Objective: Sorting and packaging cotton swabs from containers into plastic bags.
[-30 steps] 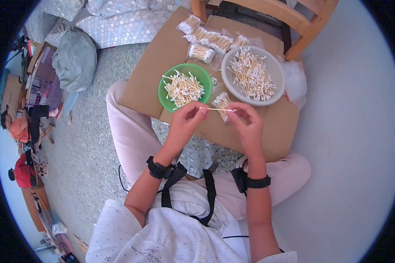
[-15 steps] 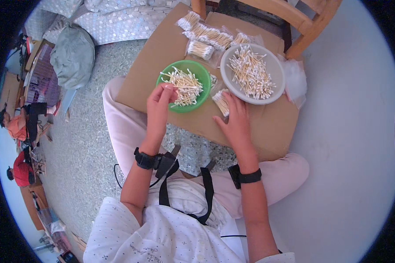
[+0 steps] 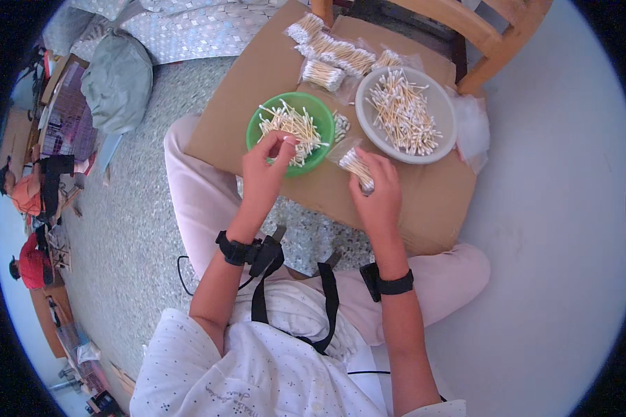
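My left hand (image 3: 266,165) is over the near rim of a green bowl (image 3: 252,142), with thumb and fingers pinched together. A heap of cotton swabs (image 3: 295,125) fills that bowl. Something small and white shows at the fingertips, too small to make out. My right hand (image 3: 380,186) is closed around a small clear bag of cotton swabs (image 3: 355,167), between the two bowls. Just beyond it, a pale grey bowl (image 3: 448,115) holds many loose cotton swabs (image 3: 401,115). A little cluster of swabs (image 3: 341,125) lies between the bowls.
Several bagged bundles of swabs (image 3: 334,53) lie along the far side of the cardboard (image 3: 223,132). Clear plastic bags (image 3: 471,132) rest right of the grey bowl. A wooden chair (image 3: 490,42) stands behind. Two people (image 3: 31,194) sit far left, near a grey-green sack (image 3: 118,83).
My right hand has closed around the swab bag and drawn it slightly toward me. My left hand has shifted right over the green bowl, still pinched.
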`<state>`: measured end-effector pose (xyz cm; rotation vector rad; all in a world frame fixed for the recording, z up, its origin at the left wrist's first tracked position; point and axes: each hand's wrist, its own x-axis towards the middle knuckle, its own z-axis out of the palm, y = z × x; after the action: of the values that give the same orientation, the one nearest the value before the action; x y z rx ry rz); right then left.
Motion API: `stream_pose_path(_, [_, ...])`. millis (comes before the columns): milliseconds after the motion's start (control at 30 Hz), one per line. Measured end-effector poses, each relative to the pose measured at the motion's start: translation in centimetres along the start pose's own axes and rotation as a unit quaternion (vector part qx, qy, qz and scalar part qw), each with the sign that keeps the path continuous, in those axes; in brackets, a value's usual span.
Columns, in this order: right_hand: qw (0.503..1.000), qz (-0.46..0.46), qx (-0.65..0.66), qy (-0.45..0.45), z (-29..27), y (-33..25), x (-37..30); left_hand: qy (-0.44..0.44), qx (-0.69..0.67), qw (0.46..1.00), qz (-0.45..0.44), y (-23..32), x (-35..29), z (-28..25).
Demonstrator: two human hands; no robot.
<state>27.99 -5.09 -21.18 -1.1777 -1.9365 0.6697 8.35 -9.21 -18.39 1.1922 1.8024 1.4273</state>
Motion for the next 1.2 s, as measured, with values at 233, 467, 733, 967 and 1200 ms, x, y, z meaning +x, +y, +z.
stream_pose_path(233, [0.997, 0.01, 0.079, 0.002, -1.0, -1.5, 0.0, -0.026, -0.034, 0.999, -0.01, 0.5, -0.4, 0.7])
stream_pose_path(467, [0.977, 0.022, 0.211, -0.02, -0.6, -1.7, 0.0, 0.023, -0.032, 0.999, -0.012, 0.9, 0.1, -0.7])
stream_pose_path(733, [0.971, 0.008, 0.198, -0.136, 0.4, -0.3, 0.1, -0.092, 0.084, 0.991, 0.051, 2.6, -0.7, 0.1])
stream_pose_path(967, [0.972, 0.062, 0.2, -0.104, 1.6, 1.0, -0.4, -0.123, 0.219, 0.955, 0.156, 2.6, -1.8, 1.9])
stream_pose_path(1200, [0.962, 0.081, 0.241, -0.097, 1.1, -0.8, -0.3, -0.061, 0.14, 0.97, 0.187, 2.1, -2.5, 2.6])
